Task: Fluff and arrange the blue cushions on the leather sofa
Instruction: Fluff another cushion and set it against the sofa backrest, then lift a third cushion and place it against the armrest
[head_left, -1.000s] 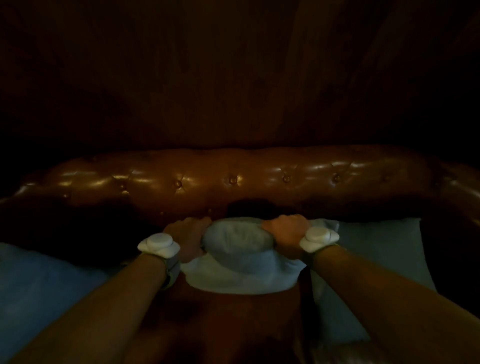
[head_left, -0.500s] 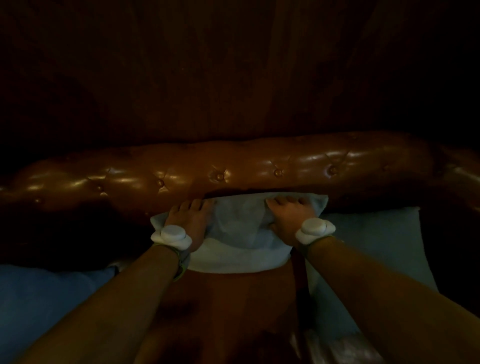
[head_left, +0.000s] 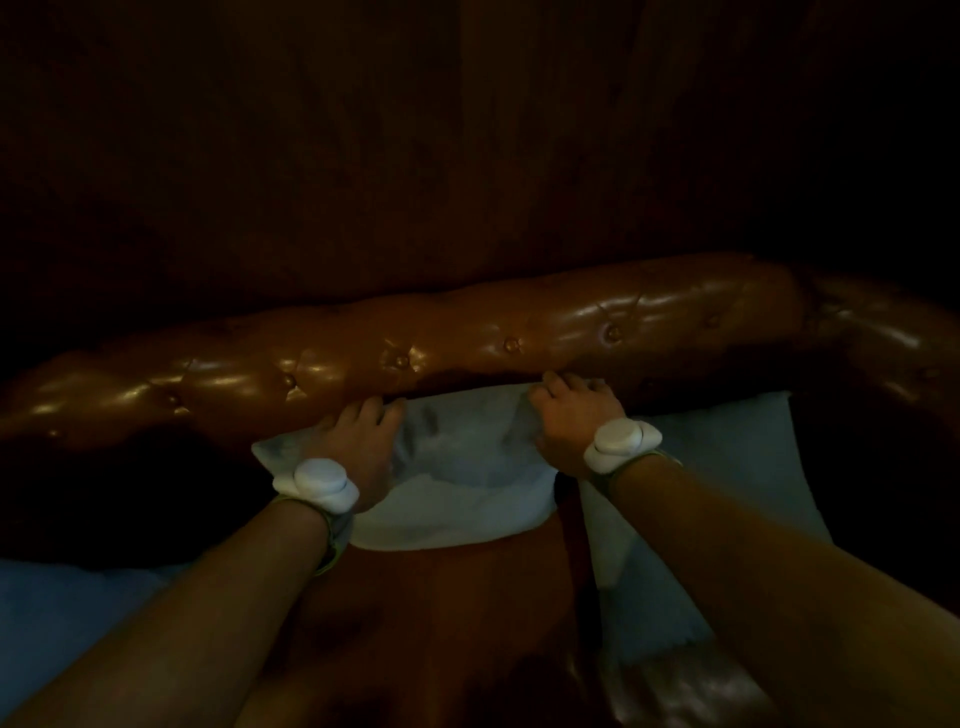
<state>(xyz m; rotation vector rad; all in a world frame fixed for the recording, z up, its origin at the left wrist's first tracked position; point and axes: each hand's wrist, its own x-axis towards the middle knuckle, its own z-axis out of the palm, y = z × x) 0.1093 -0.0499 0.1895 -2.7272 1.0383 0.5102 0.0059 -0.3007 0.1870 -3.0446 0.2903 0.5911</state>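
Observation:
A pale blue cushion (head_left: 467, 467) stands on the seat of the brown tufted leather sofa (head_left: 467, 343), its top edge against the backrest. My left hand (head_left: 358, 441) lies on the cushion's upper left part, fingers curled over the top edge. My right hand (head_left: 571, 415) grips the upper right corner. Both wrists wear white bands. A second blue cushion (head_left: 727, 467) leans at the right, just beside the middle one. A third blue cushion (head_left: 62, 613) lies at the lower left, half in shadow.
The room is very dark. A dark wood-panelled wall (head_left: 467, 156) rises behind the backrest. Bare leather seat (head_left: 457, 597) shows below the middle cushion, between my forearms. The sofa's right arm (head_left: 883, 338) curves forward.
The bunched-up middle cushion has been pushed back and flattened against the backrest. Both hands moved up and away from me with it, the right one now at its top corner.

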